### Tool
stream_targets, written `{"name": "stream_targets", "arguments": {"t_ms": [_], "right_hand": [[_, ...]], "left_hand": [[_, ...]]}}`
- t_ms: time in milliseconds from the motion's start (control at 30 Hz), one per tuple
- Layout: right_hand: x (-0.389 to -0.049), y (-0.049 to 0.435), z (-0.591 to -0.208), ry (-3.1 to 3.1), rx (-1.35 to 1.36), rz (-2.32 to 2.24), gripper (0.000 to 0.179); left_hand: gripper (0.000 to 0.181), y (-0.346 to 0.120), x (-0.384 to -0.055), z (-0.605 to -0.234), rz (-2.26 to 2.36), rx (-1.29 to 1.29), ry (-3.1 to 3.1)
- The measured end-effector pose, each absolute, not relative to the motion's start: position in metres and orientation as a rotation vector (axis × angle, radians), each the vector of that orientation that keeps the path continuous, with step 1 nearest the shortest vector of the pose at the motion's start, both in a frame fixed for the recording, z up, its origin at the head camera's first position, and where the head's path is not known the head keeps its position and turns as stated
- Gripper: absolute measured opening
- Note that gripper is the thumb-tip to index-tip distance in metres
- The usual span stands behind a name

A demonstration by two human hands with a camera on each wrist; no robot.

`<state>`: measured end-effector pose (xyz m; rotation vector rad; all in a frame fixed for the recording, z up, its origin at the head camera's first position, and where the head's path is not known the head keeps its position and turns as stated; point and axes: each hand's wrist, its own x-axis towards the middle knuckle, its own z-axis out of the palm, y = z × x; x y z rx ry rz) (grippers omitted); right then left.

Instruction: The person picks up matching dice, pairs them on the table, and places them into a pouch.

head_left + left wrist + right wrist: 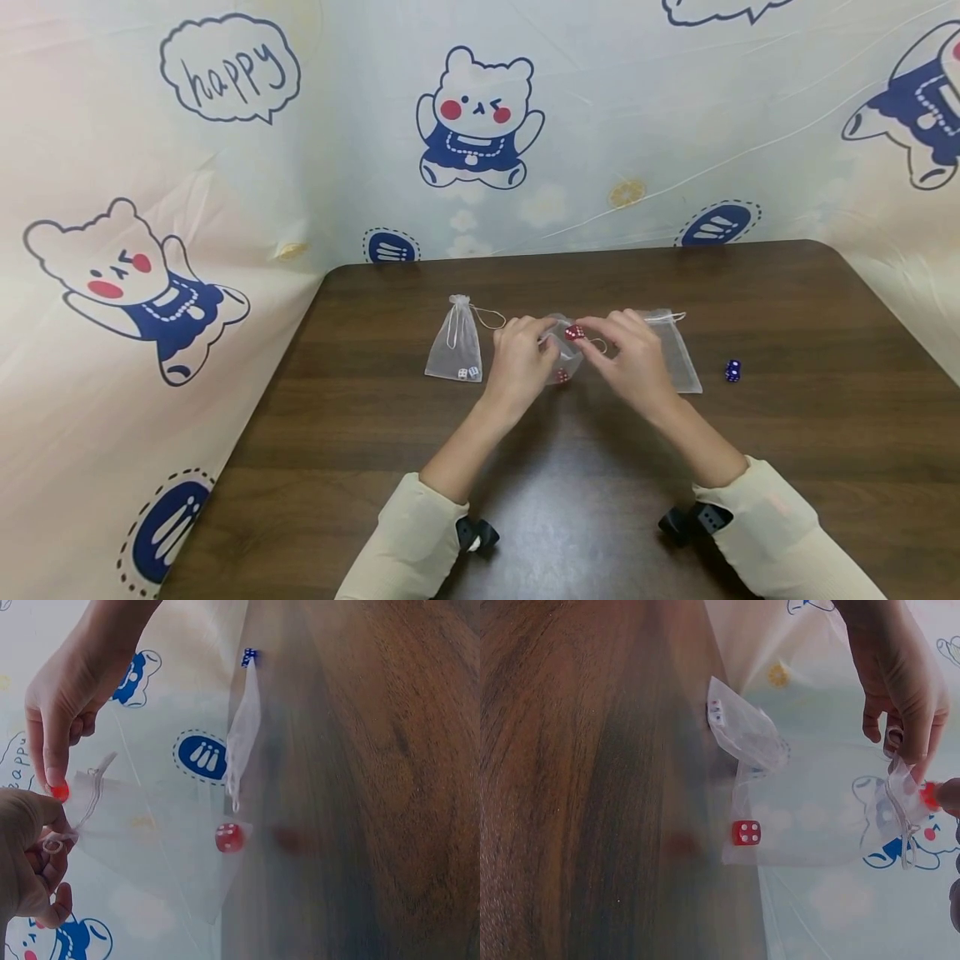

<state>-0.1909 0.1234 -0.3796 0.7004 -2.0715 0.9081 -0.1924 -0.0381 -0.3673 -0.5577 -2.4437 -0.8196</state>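
Observation:
A sheer white drawstring pouch [817,817] hangs upright from my left hand [517,360], whose fingers grip it at the mouth. Low inside it lies a red die [229,838] with white dots. My right hand [632,360] pinches a second red die [574,332] between thumb and fingertip, right at the pouch's mouth. Both wrist views show the two hands close together there, the pinched die partly covered by fingers. The pouch's pale cord dangles beside its opening.
Left of my hands, a tied mesh pouch [450,346] on the brown table [360,467] contains white dice [468,372]. Another mesh pouch [679,358] lies flat at the right, partly behind my right hand. Blue dice [732,371] sit farther right. A printed curtain [585,108] hangs behind the table.

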Motion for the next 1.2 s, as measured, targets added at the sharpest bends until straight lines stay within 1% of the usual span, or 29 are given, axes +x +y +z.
{"name": "stream_targets", "arguments": {"t_ms": [200, 800, 1033, 1200], "right_hand": [[-0.191, 0.124, -0.380, -2.051, 0.703, 0.902, 0.028], [-0.193, 0.143, -0.381, -2.091, 0.594, 0.926, 0.026], [-0.192, 0.150, -0.381, -2.163, 0.579, 0.908, 0.026], [-0.190, 0.152, -0.381, -2.289, 0.591, 0.906, 0.029]], "left_hand": [[0.025, -0.037, -0.192, -0.366, -0.817, -0.563, -2.450], [0.026, -0.038, -0.192, -0.364, -0.837, -0.553, -2.443], [0.026, -0.038, -0.192, -0.363, -0.845, -0.540, -2.452], [0.027, -0.038, -0.192, -0.363, -0.841, -0.547, -2.451]]}}
